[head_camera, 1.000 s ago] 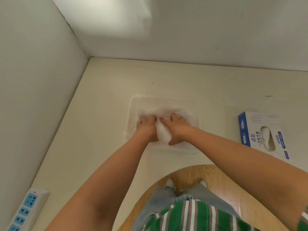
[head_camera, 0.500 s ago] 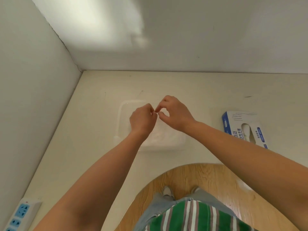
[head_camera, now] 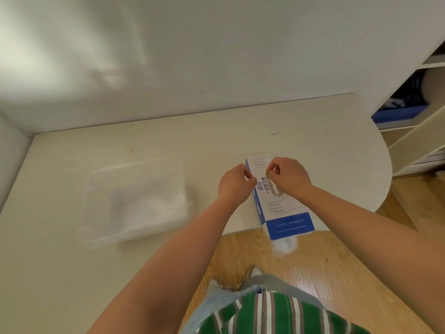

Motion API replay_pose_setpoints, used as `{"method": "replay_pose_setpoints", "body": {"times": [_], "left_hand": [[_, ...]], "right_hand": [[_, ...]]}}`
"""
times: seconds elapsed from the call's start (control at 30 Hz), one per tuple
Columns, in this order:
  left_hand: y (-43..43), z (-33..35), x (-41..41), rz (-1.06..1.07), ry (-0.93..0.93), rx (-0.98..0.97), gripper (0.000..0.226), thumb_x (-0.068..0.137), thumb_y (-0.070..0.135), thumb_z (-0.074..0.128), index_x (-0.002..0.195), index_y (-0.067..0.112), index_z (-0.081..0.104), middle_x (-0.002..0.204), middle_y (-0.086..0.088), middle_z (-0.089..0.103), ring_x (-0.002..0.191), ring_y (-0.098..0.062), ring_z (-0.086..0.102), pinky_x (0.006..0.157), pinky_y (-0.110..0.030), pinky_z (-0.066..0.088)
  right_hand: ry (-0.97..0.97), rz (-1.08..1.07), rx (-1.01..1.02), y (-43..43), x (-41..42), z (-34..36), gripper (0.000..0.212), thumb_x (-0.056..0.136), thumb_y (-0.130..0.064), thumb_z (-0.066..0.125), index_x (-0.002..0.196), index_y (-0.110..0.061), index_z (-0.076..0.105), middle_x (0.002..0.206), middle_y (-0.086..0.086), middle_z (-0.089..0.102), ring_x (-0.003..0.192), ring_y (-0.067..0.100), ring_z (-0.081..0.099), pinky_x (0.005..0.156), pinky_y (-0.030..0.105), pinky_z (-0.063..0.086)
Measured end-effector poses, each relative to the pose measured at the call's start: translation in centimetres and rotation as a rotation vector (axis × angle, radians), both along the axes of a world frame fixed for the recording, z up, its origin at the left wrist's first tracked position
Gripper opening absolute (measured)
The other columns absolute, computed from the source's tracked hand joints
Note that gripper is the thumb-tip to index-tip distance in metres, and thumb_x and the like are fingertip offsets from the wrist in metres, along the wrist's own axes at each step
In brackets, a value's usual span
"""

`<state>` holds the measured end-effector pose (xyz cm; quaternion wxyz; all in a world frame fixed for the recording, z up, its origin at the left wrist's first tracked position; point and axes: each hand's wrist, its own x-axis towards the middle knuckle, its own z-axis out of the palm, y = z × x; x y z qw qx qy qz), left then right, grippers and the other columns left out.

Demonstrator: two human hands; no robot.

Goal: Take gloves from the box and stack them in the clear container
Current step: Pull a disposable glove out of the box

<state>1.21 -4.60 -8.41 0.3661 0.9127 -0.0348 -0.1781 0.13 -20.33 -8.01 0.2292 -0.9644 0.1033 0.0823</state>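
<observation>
1. Glove box [head_camera: 284, 208] overhangs the near edge of the tabletop [head_camera: 168, 145].
2. Clear container [head_camera: 96, 189] holding gloves [head_camera: 154, 208] lies left, well apart.
3. Left hand [head_camera: 234, 183] and right hand [head_camera: 290, 175] curl above the box; pinching anything, cannot tell.

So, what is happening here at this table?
A person's left hand and right hand are over the blue and white cardboard glove box, fingers curled; whether they grip a glove is unclear. The clear plastic container to its left already holds white gloves.
</observation>
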Motion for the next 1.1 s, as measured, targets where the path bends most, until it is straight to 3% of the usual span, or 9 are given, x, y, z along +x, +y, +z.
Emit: {"method": "replay_pose_setpoints", "body": {"times": [0.1, 0.23, 0.37, 0.47, 0.57, 0.67, 0.8, 0.9, 1.1], "left_hand": [[-2.7, -1.5, -0.4, -0.049, 0.082, 0.011, 0.018, 0.09, 0.029, 0.063, 0.101, 0.017, 0.056, 0.1, -0.005, 0.066, 0.088, -0.024, 0.064, 0.071, -0.03, 0.045], [-4.3, -2.6, -0.4, -0.084, 0.119, 0.11, 0.026, 0.088, 0.026, 0.061, 0.108, 0.011, 0.054, 0.105, -0.007, 0.064, 0.093, -0.024, 0.06, 0.072, -0.031, 0.045], [-4.7, -2.9, -0.2, -0.088, 0.122, 0.213, 0.031, 0.089, 0.026, 0.061, 0.114, 0.009, 0.052, 0.108, -0.009, 0.062, 0.098, -0.027, 0.059, 0.07, -0.03, 0.04], [-5.0, -2.9, -0.1, -0.089, 0.115, 0.266, 0.032, 0.088, 0.026, 0.061, 0.114, 0.009, 0.052, 0.109, -0.009, 0.062, 0.098, -0.027, 0.059, 0.07, -0.031, 0.041], [-5.1, -2.9, -0.2, -0.087, 0.102, 0.318, 0.033, 0.087, 0.027, 0.061, 0.114, 0.01, 0.052, 0.108, -0.008, 0.063, 0.098, -0.026, 0.06, 0.07, -0.031, 0.043], [-5.4, -2.8, -0.2, -0.088, 0.105, 0.359, 0.034, 0.087, 0.028, 0.062, 0.115, 0.011, 0.051, 0.108, -0.006, 0.062, 0.098, -0.025, 0.06, 0.069, -0.032, 0.042], [-5.6, -2.6, -0.1, -0.086, 0.105, 0.382, 0.035, 0.087, 0.029, 0.064, 0.115, 0.013, 0.051, 0.109, -0.006, 0.062, 0.099, -0.025, 0.061, 0.07, -0.032, 0.043], [-5.6, -2.5, -0.2, -0.083, 0.114, 0.388, 0.035, 0.087, 0.029, 0.064, 0.115, 0.013, 0.052, 0.109, -0.005, 0.062, 0.099, -0.025, 0.061, 0.07, -0.032, 0.043], [-5.6, -2.4, -0.3, -0.072, 0.134, 0.354, 0.033, 0.088, 0.027, 0.062, 0.113, 0.011, 0.049, 0.102, -0.004, 0.058, 0.087, -0.023, 0.054, 0.069, -0.033, 0.042]], "right_hand": [[0.102, 0.06, -0.061, -1.9, -0.7, -1.8, 0.024, 0.094, -0.019, 0.052, 0.113, -0.022, 0.066, 0.111, 0.004, 0.061, 0.092, 0.02, 0.06, 0.08, 0.035, 0.052], [0.145, 0.149, -0.109, -2.1, -0.9, -3.9, 0.04, 0.097, -0.028, 0.046, 0.136, -0.025, 0.05, 0.12, 0.01, 0.054, 0.098, 0.028, 0.059, 0.077, 0.036, 0.05], [0.134, 0.192, -0.248, -1.6, -0.6, -4.8, 0.037, 0.098, -0.028, 0.047, 0.132, -0.016, 0.05, 0.117, 0.01, 0.05, 0.094, 0.028, 0.058, 0.067, 0.031, 0.04], [0.079, 0.14, -0.229, -1.6, -0.6, -5.0, 0.025, 0.096, -0.022, 0.05, 0.118, -0.016, 0.061, 0.113, 0.008, 0.053, 0.091, 0.026, 0.059, 0.064, 0.03, 0.037], [0.02, 0.062, -0.132, -1.7, -0.8, -4.8, 0.016, 0.092, -0.016, 0.052, 0.091, -0.019, 0.068, 0.102, 0.004, 0.058, 0.083, 0.021, 0.059, 0.062, 0.029, 0.04], [0.002, 0.007, 0.047, -2.3, -0.8, -4.6, 0.014, 0.089, -0.021, 0.059, 0.078, -0.031, 0.06, 0.093, -0.004, 0.054, 0.077, 0.013, 0.054, 0.062, 0.027, 0.04], [-0.088, -0.02, 0.382, -3.6, -0.7, -4.5, 0.008, 0.087, -0.022, 0.067, 0.083, -0.025, 0.062, 0.091, 0.001, 0.054, 0.073, 0.007, 0.049, 0.067, 0.021, 0.038], [-0.176, -0.075, 0.608, -4.0, -0.8, -3.0, 0.007, 0.092, -0.013, 0.061, 0.09, -0.02, 0.06, 0.099, 0.002, 0.057, 0.082, 0.003, 0.052, 0.074, 0.014, 0.041], [-0.237, -0.175, 0.957, -4.1, 0.4, 1.2, 0.008, 0.1, -0.018, 0.05, 0.094, -0.023, 0.054, 0.093, 0.001, 0.061, 0.084, 0.016, 0.059, 0.077, 0.034, 0.051]]}}
